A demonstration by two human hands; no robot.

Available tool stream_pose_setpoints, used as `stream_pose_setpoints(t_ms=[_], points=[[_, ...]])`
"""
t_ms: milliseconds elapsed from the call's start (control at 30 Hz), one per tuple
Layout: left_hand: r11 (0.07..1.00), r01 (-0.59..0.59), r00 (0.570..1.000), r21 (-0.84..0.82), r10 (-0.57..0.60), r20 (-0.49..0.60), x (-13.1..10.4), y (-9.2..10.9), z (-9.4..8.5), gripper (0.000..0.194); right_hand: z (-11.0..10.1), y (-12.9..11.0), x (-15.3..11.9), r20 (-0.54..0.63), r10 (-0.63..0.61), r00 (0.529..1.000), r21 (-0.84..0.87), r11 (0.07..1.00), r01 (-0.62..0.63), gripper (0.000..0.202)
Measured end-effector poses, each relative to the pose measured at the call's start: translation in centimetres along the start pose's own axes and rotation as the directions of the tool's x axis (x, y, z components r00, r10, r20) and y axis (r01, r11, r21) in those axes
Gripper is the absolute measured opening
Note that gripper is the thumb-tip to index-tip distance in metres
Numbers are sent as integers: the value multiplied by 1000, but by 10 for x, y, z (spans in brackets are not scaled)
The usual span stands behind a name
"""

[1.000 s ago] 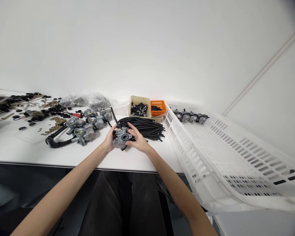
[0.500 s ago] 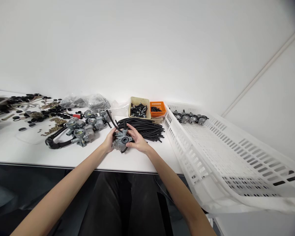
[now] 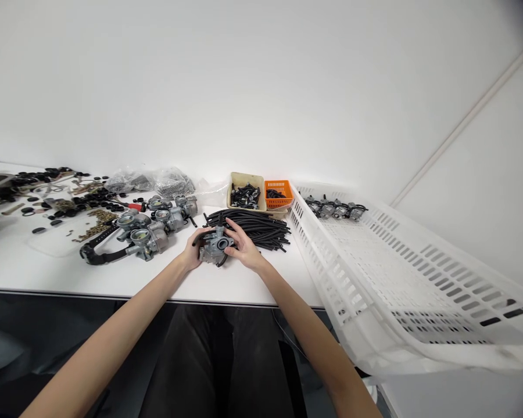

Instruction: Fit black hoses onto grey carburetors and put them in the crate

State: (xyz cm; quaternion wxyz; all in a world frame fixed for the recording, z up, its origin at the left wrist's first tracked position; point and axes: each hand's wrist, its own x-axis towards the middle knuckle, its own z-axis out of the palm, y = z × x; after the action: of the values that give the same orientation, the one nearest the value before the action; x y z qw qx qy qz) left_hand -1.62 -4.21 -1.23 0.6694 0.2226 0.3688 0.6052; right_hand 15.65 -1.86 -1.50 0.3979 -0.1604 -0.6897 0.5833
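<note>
A grey metal carburetor (image 3: pixel 212 248) with a black hose (image 3: pixel 200 235) curving over its left side is held just above the white table's front part. My left hand (image 3: pixel 192 251) grips its left side, the fingers partly hidden behind it. My right hand (image 3: pixel 245 249) holds the right side, thumb near the round opening and fingers around the top. Right behind lies a pile of black hoses (image 3: pixel 261 227). To the left, several other carburetors (image 3: pixel 146 239) stand together, beside a black strap (image 3: pixel 99 254).
A large white crate (image 3: pixel 353 273) with several carburetors (image 3: pixel 337 209) inside fills the right. A beige bin (image 3: pixel 246 177) and an orange basket (image 3: pixel 279 184) stand at the back. Plastic bags (image 3: pixel 172 181), brass parts (image 3: pixel 98 223) and black caps lie left. The table edge (image 3: pixel 244 303) is near my legs.
The black hose on the held carburetor has swung down to the left, from pointing up and back to curving toward my left hand. Both hands keep their hold.
</note>
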Motion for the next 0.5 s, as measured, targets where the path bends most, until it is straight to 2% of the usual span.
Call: stream_pose_setpoints(t_ms=[167,333,433,500], points=[[994,-99,995,39,97,38,-3,1,3,10,-1,1,1,-29,-4,1000,1,1000,4,96],[977,-188,980,103,179,90,-4,-1,6,24,-1,-4,2,-137,-82,987,-173,983,58,86],[942,-294,955,159,284,86,-3,-2,6,31,0,-6,1,-241,-159,957,-325,943,75,67],[907,-369,929,204,365,54,-2,-2,4,31,0,-8,0,-311,-243,919,-431,898,92,43]])
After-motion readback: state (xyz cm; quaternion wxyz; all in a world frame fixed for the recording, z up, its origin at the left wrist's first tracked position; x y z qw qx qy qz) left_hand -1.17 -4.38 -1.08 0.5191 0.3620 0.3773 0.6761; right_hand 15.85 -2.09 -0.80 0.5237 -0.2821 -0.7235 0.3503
